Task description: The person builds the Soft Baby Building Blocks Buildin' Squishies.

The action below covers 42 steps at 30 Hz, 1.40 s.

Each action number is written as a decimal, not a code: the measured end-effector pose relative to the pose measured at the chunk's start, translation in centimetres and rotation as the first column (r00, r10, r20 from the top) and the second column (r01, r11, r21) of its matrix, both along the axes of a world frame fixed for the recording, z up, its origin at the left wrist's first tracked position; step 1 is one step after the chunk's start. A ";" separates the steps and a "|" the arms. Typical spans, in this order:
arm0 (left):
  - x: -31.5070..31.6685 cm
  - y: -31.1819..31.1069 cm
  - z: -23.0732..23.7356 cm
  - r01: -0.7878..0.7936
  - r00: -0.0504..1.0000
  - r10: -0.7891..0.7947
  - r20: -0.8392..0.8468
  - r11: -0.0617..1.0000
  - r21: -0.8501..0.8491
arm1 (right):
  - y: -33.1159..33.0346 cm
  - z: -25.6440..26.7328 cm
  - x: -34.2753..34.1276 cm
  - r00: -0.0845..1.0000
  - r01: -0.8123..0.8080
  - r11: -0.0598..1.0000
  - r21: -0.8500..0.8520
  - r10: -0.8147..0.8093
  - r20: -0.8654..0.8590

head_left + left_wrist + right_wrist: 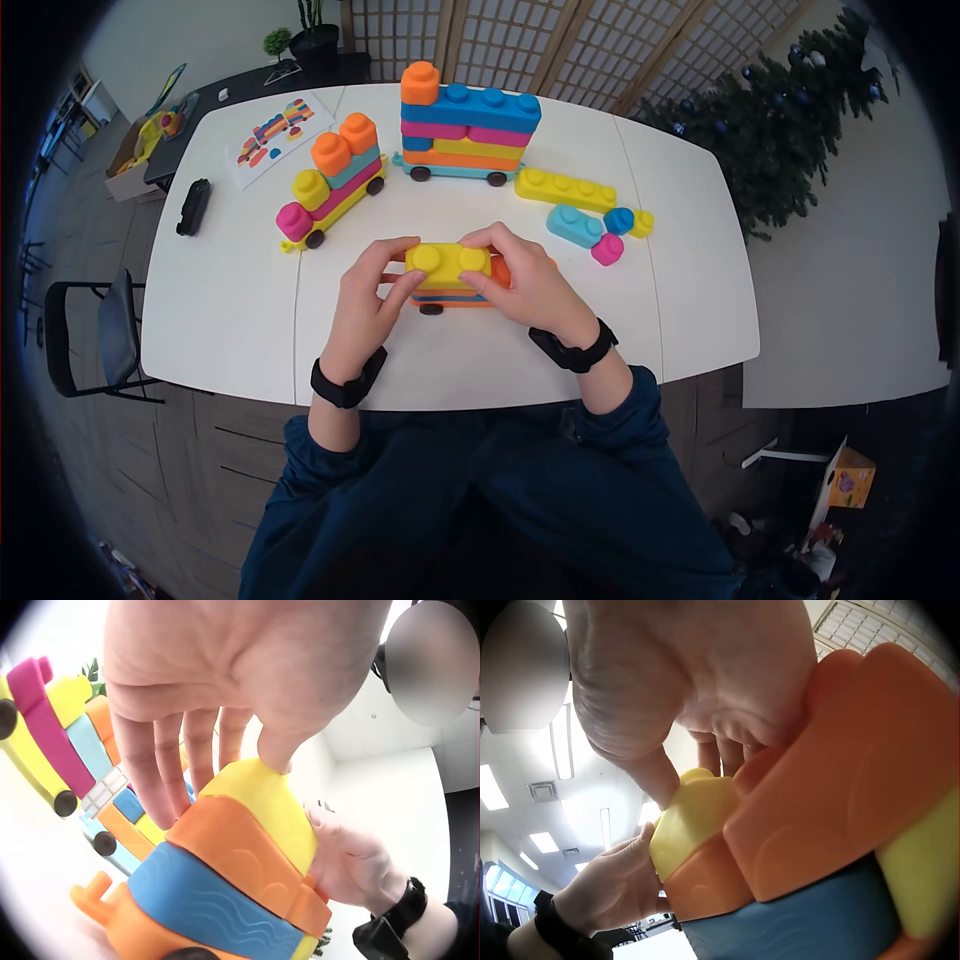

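A yellow toy building block with two round studs tops a small wheeled block car in front of the person. My left hand pinches its left end between thumb and fingers, while my right hand pinches the right end. Below the yellow block lies an orange block, over a wavy-marked blue block on an orange wheeled base. In the right wrist view, another orange block stands beside the yellow one on the blue block. My right hand partly hides it in the head view.
Two built block cars, one on a yellow base and one on a light blue base, stand farther back. Loose to the right are a long yellow block, a light blue block and several small ones. A picture sheet lies back left.
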<state>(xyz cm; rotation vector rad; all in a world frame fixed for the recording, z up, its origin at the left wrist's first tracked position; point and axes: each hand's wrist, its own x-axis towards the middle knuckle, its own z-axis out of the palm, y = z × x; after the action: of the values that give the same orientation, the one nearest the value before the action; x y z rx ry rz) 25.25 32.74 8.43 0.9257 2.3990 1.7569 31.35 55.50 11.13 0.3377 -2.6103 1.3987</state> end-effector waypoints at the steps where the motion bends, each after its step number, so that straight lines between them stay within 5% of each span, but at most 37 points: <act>1: 0.0 0.0 0.0 0.003 1.000 -0.003 0.000 1.000 0.000 | 0.0 0.0 0.0 1.000 -0.004 1.000 0.016 0.004 0.006; 6: 0.0 0.0 0.1 0.004 1.000 -0.004 0.002 1.000 -0.022 | -0.2 0.5 0.3 0.997 0.014 0.995 0.095 -0.021 0.073; 12: -0.1 -0.1 -0.1 0.028 0.998 -0.027 0.059 1.000 -0.013 | 0.2 -0.4 0.5 0.995 0.049 0.952 0.303 -0.018 -0.103; 14: 0.1 0.0 -0.1 0.026 1.000 -0.026 -0.009 1.000 -0.014 | 1.4 -0.1 0.8 0.985 0.035 0.997 0.075 -0.021 -0.173; 16: 0.3 0.3 0.1 0.022 0.997 -0.023 -0.072 1.000 -0.014 | 4.0 0.7 1.0 0.961 0.190 0.981 -0.042 -0.194 -0.196; 21: -0.2 0.6 0.3 0.030 0.991 -0.037 -0.126 0.998 -0.055 | 16.7 -0.9 0.9 0.785 0.619 0.702 0.352 -0.560 -0.264; 22: -0.2 0.7 0.3 0.031 0.991 -0.037 -0.127 0.998 -0.052 | 19.0 -1.7 1.1 0.744 0.651 0.609 0.453 -0.628 -0.226; 26: -0.2 0.8 0.1 0.005 0.997 -0.008 -0.071 0.999 -0.033 | 24.0 -4.9 1.8 0.714 0.601 0.544 0.586 -0.695 -0.088; 28: -0.2 0.7 0.0 -0.005 0.997 0.003 -0.081 0.999 -0.034 | 24.5 -5.5 1.8 0.749 0.547 0.618 0.565 -0.662 -0.001; 35: -0.3 0.7 0.0 -0.002 0.999 0.001 -0.038 1.000 -0.027 | 24.9 -7.0 2.2 0.703 0.618 0.622 0.481 -0.711 0.016; 37: -0.4 0.7 -0.1 -0.004 0.999 0.003 -0.034 1.000 -0.024 | 23.8 -6.0 2.5 0.614 0.775 0.510 0.373 -0.747 -0.255; 38: -0.4 0.6 -0.1 0.000 0.999 -0.001 -0.033 1.000 -0.022 | 23.1 -5.5 2.4 0.615 0.774 0.510 0.374 -0.746 -0.254; 40: -0.4 0.7 -0.1 0.007 0.999 -0.008 -0.031 1.000 -0.023 | 19.8 -3.6 2.0 0.711 0.678 0.729 0.091 -0.620 -0.332; 42: -0.3 0.8 0.4 0.015 1.000 -0.014 0.020 1.000 -0.009 | 15.0 -1.4 2.2 0.863 0.467 0.858 -0.213 -0.495 -0.101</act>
<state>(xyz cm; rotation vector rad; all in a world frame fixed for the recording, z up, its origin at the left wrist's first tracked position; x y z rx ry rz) 24.99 33.54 8.82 0.9172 2.3801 1.7399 33.58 70.52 9.72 -0.2204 -2.2041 1.3468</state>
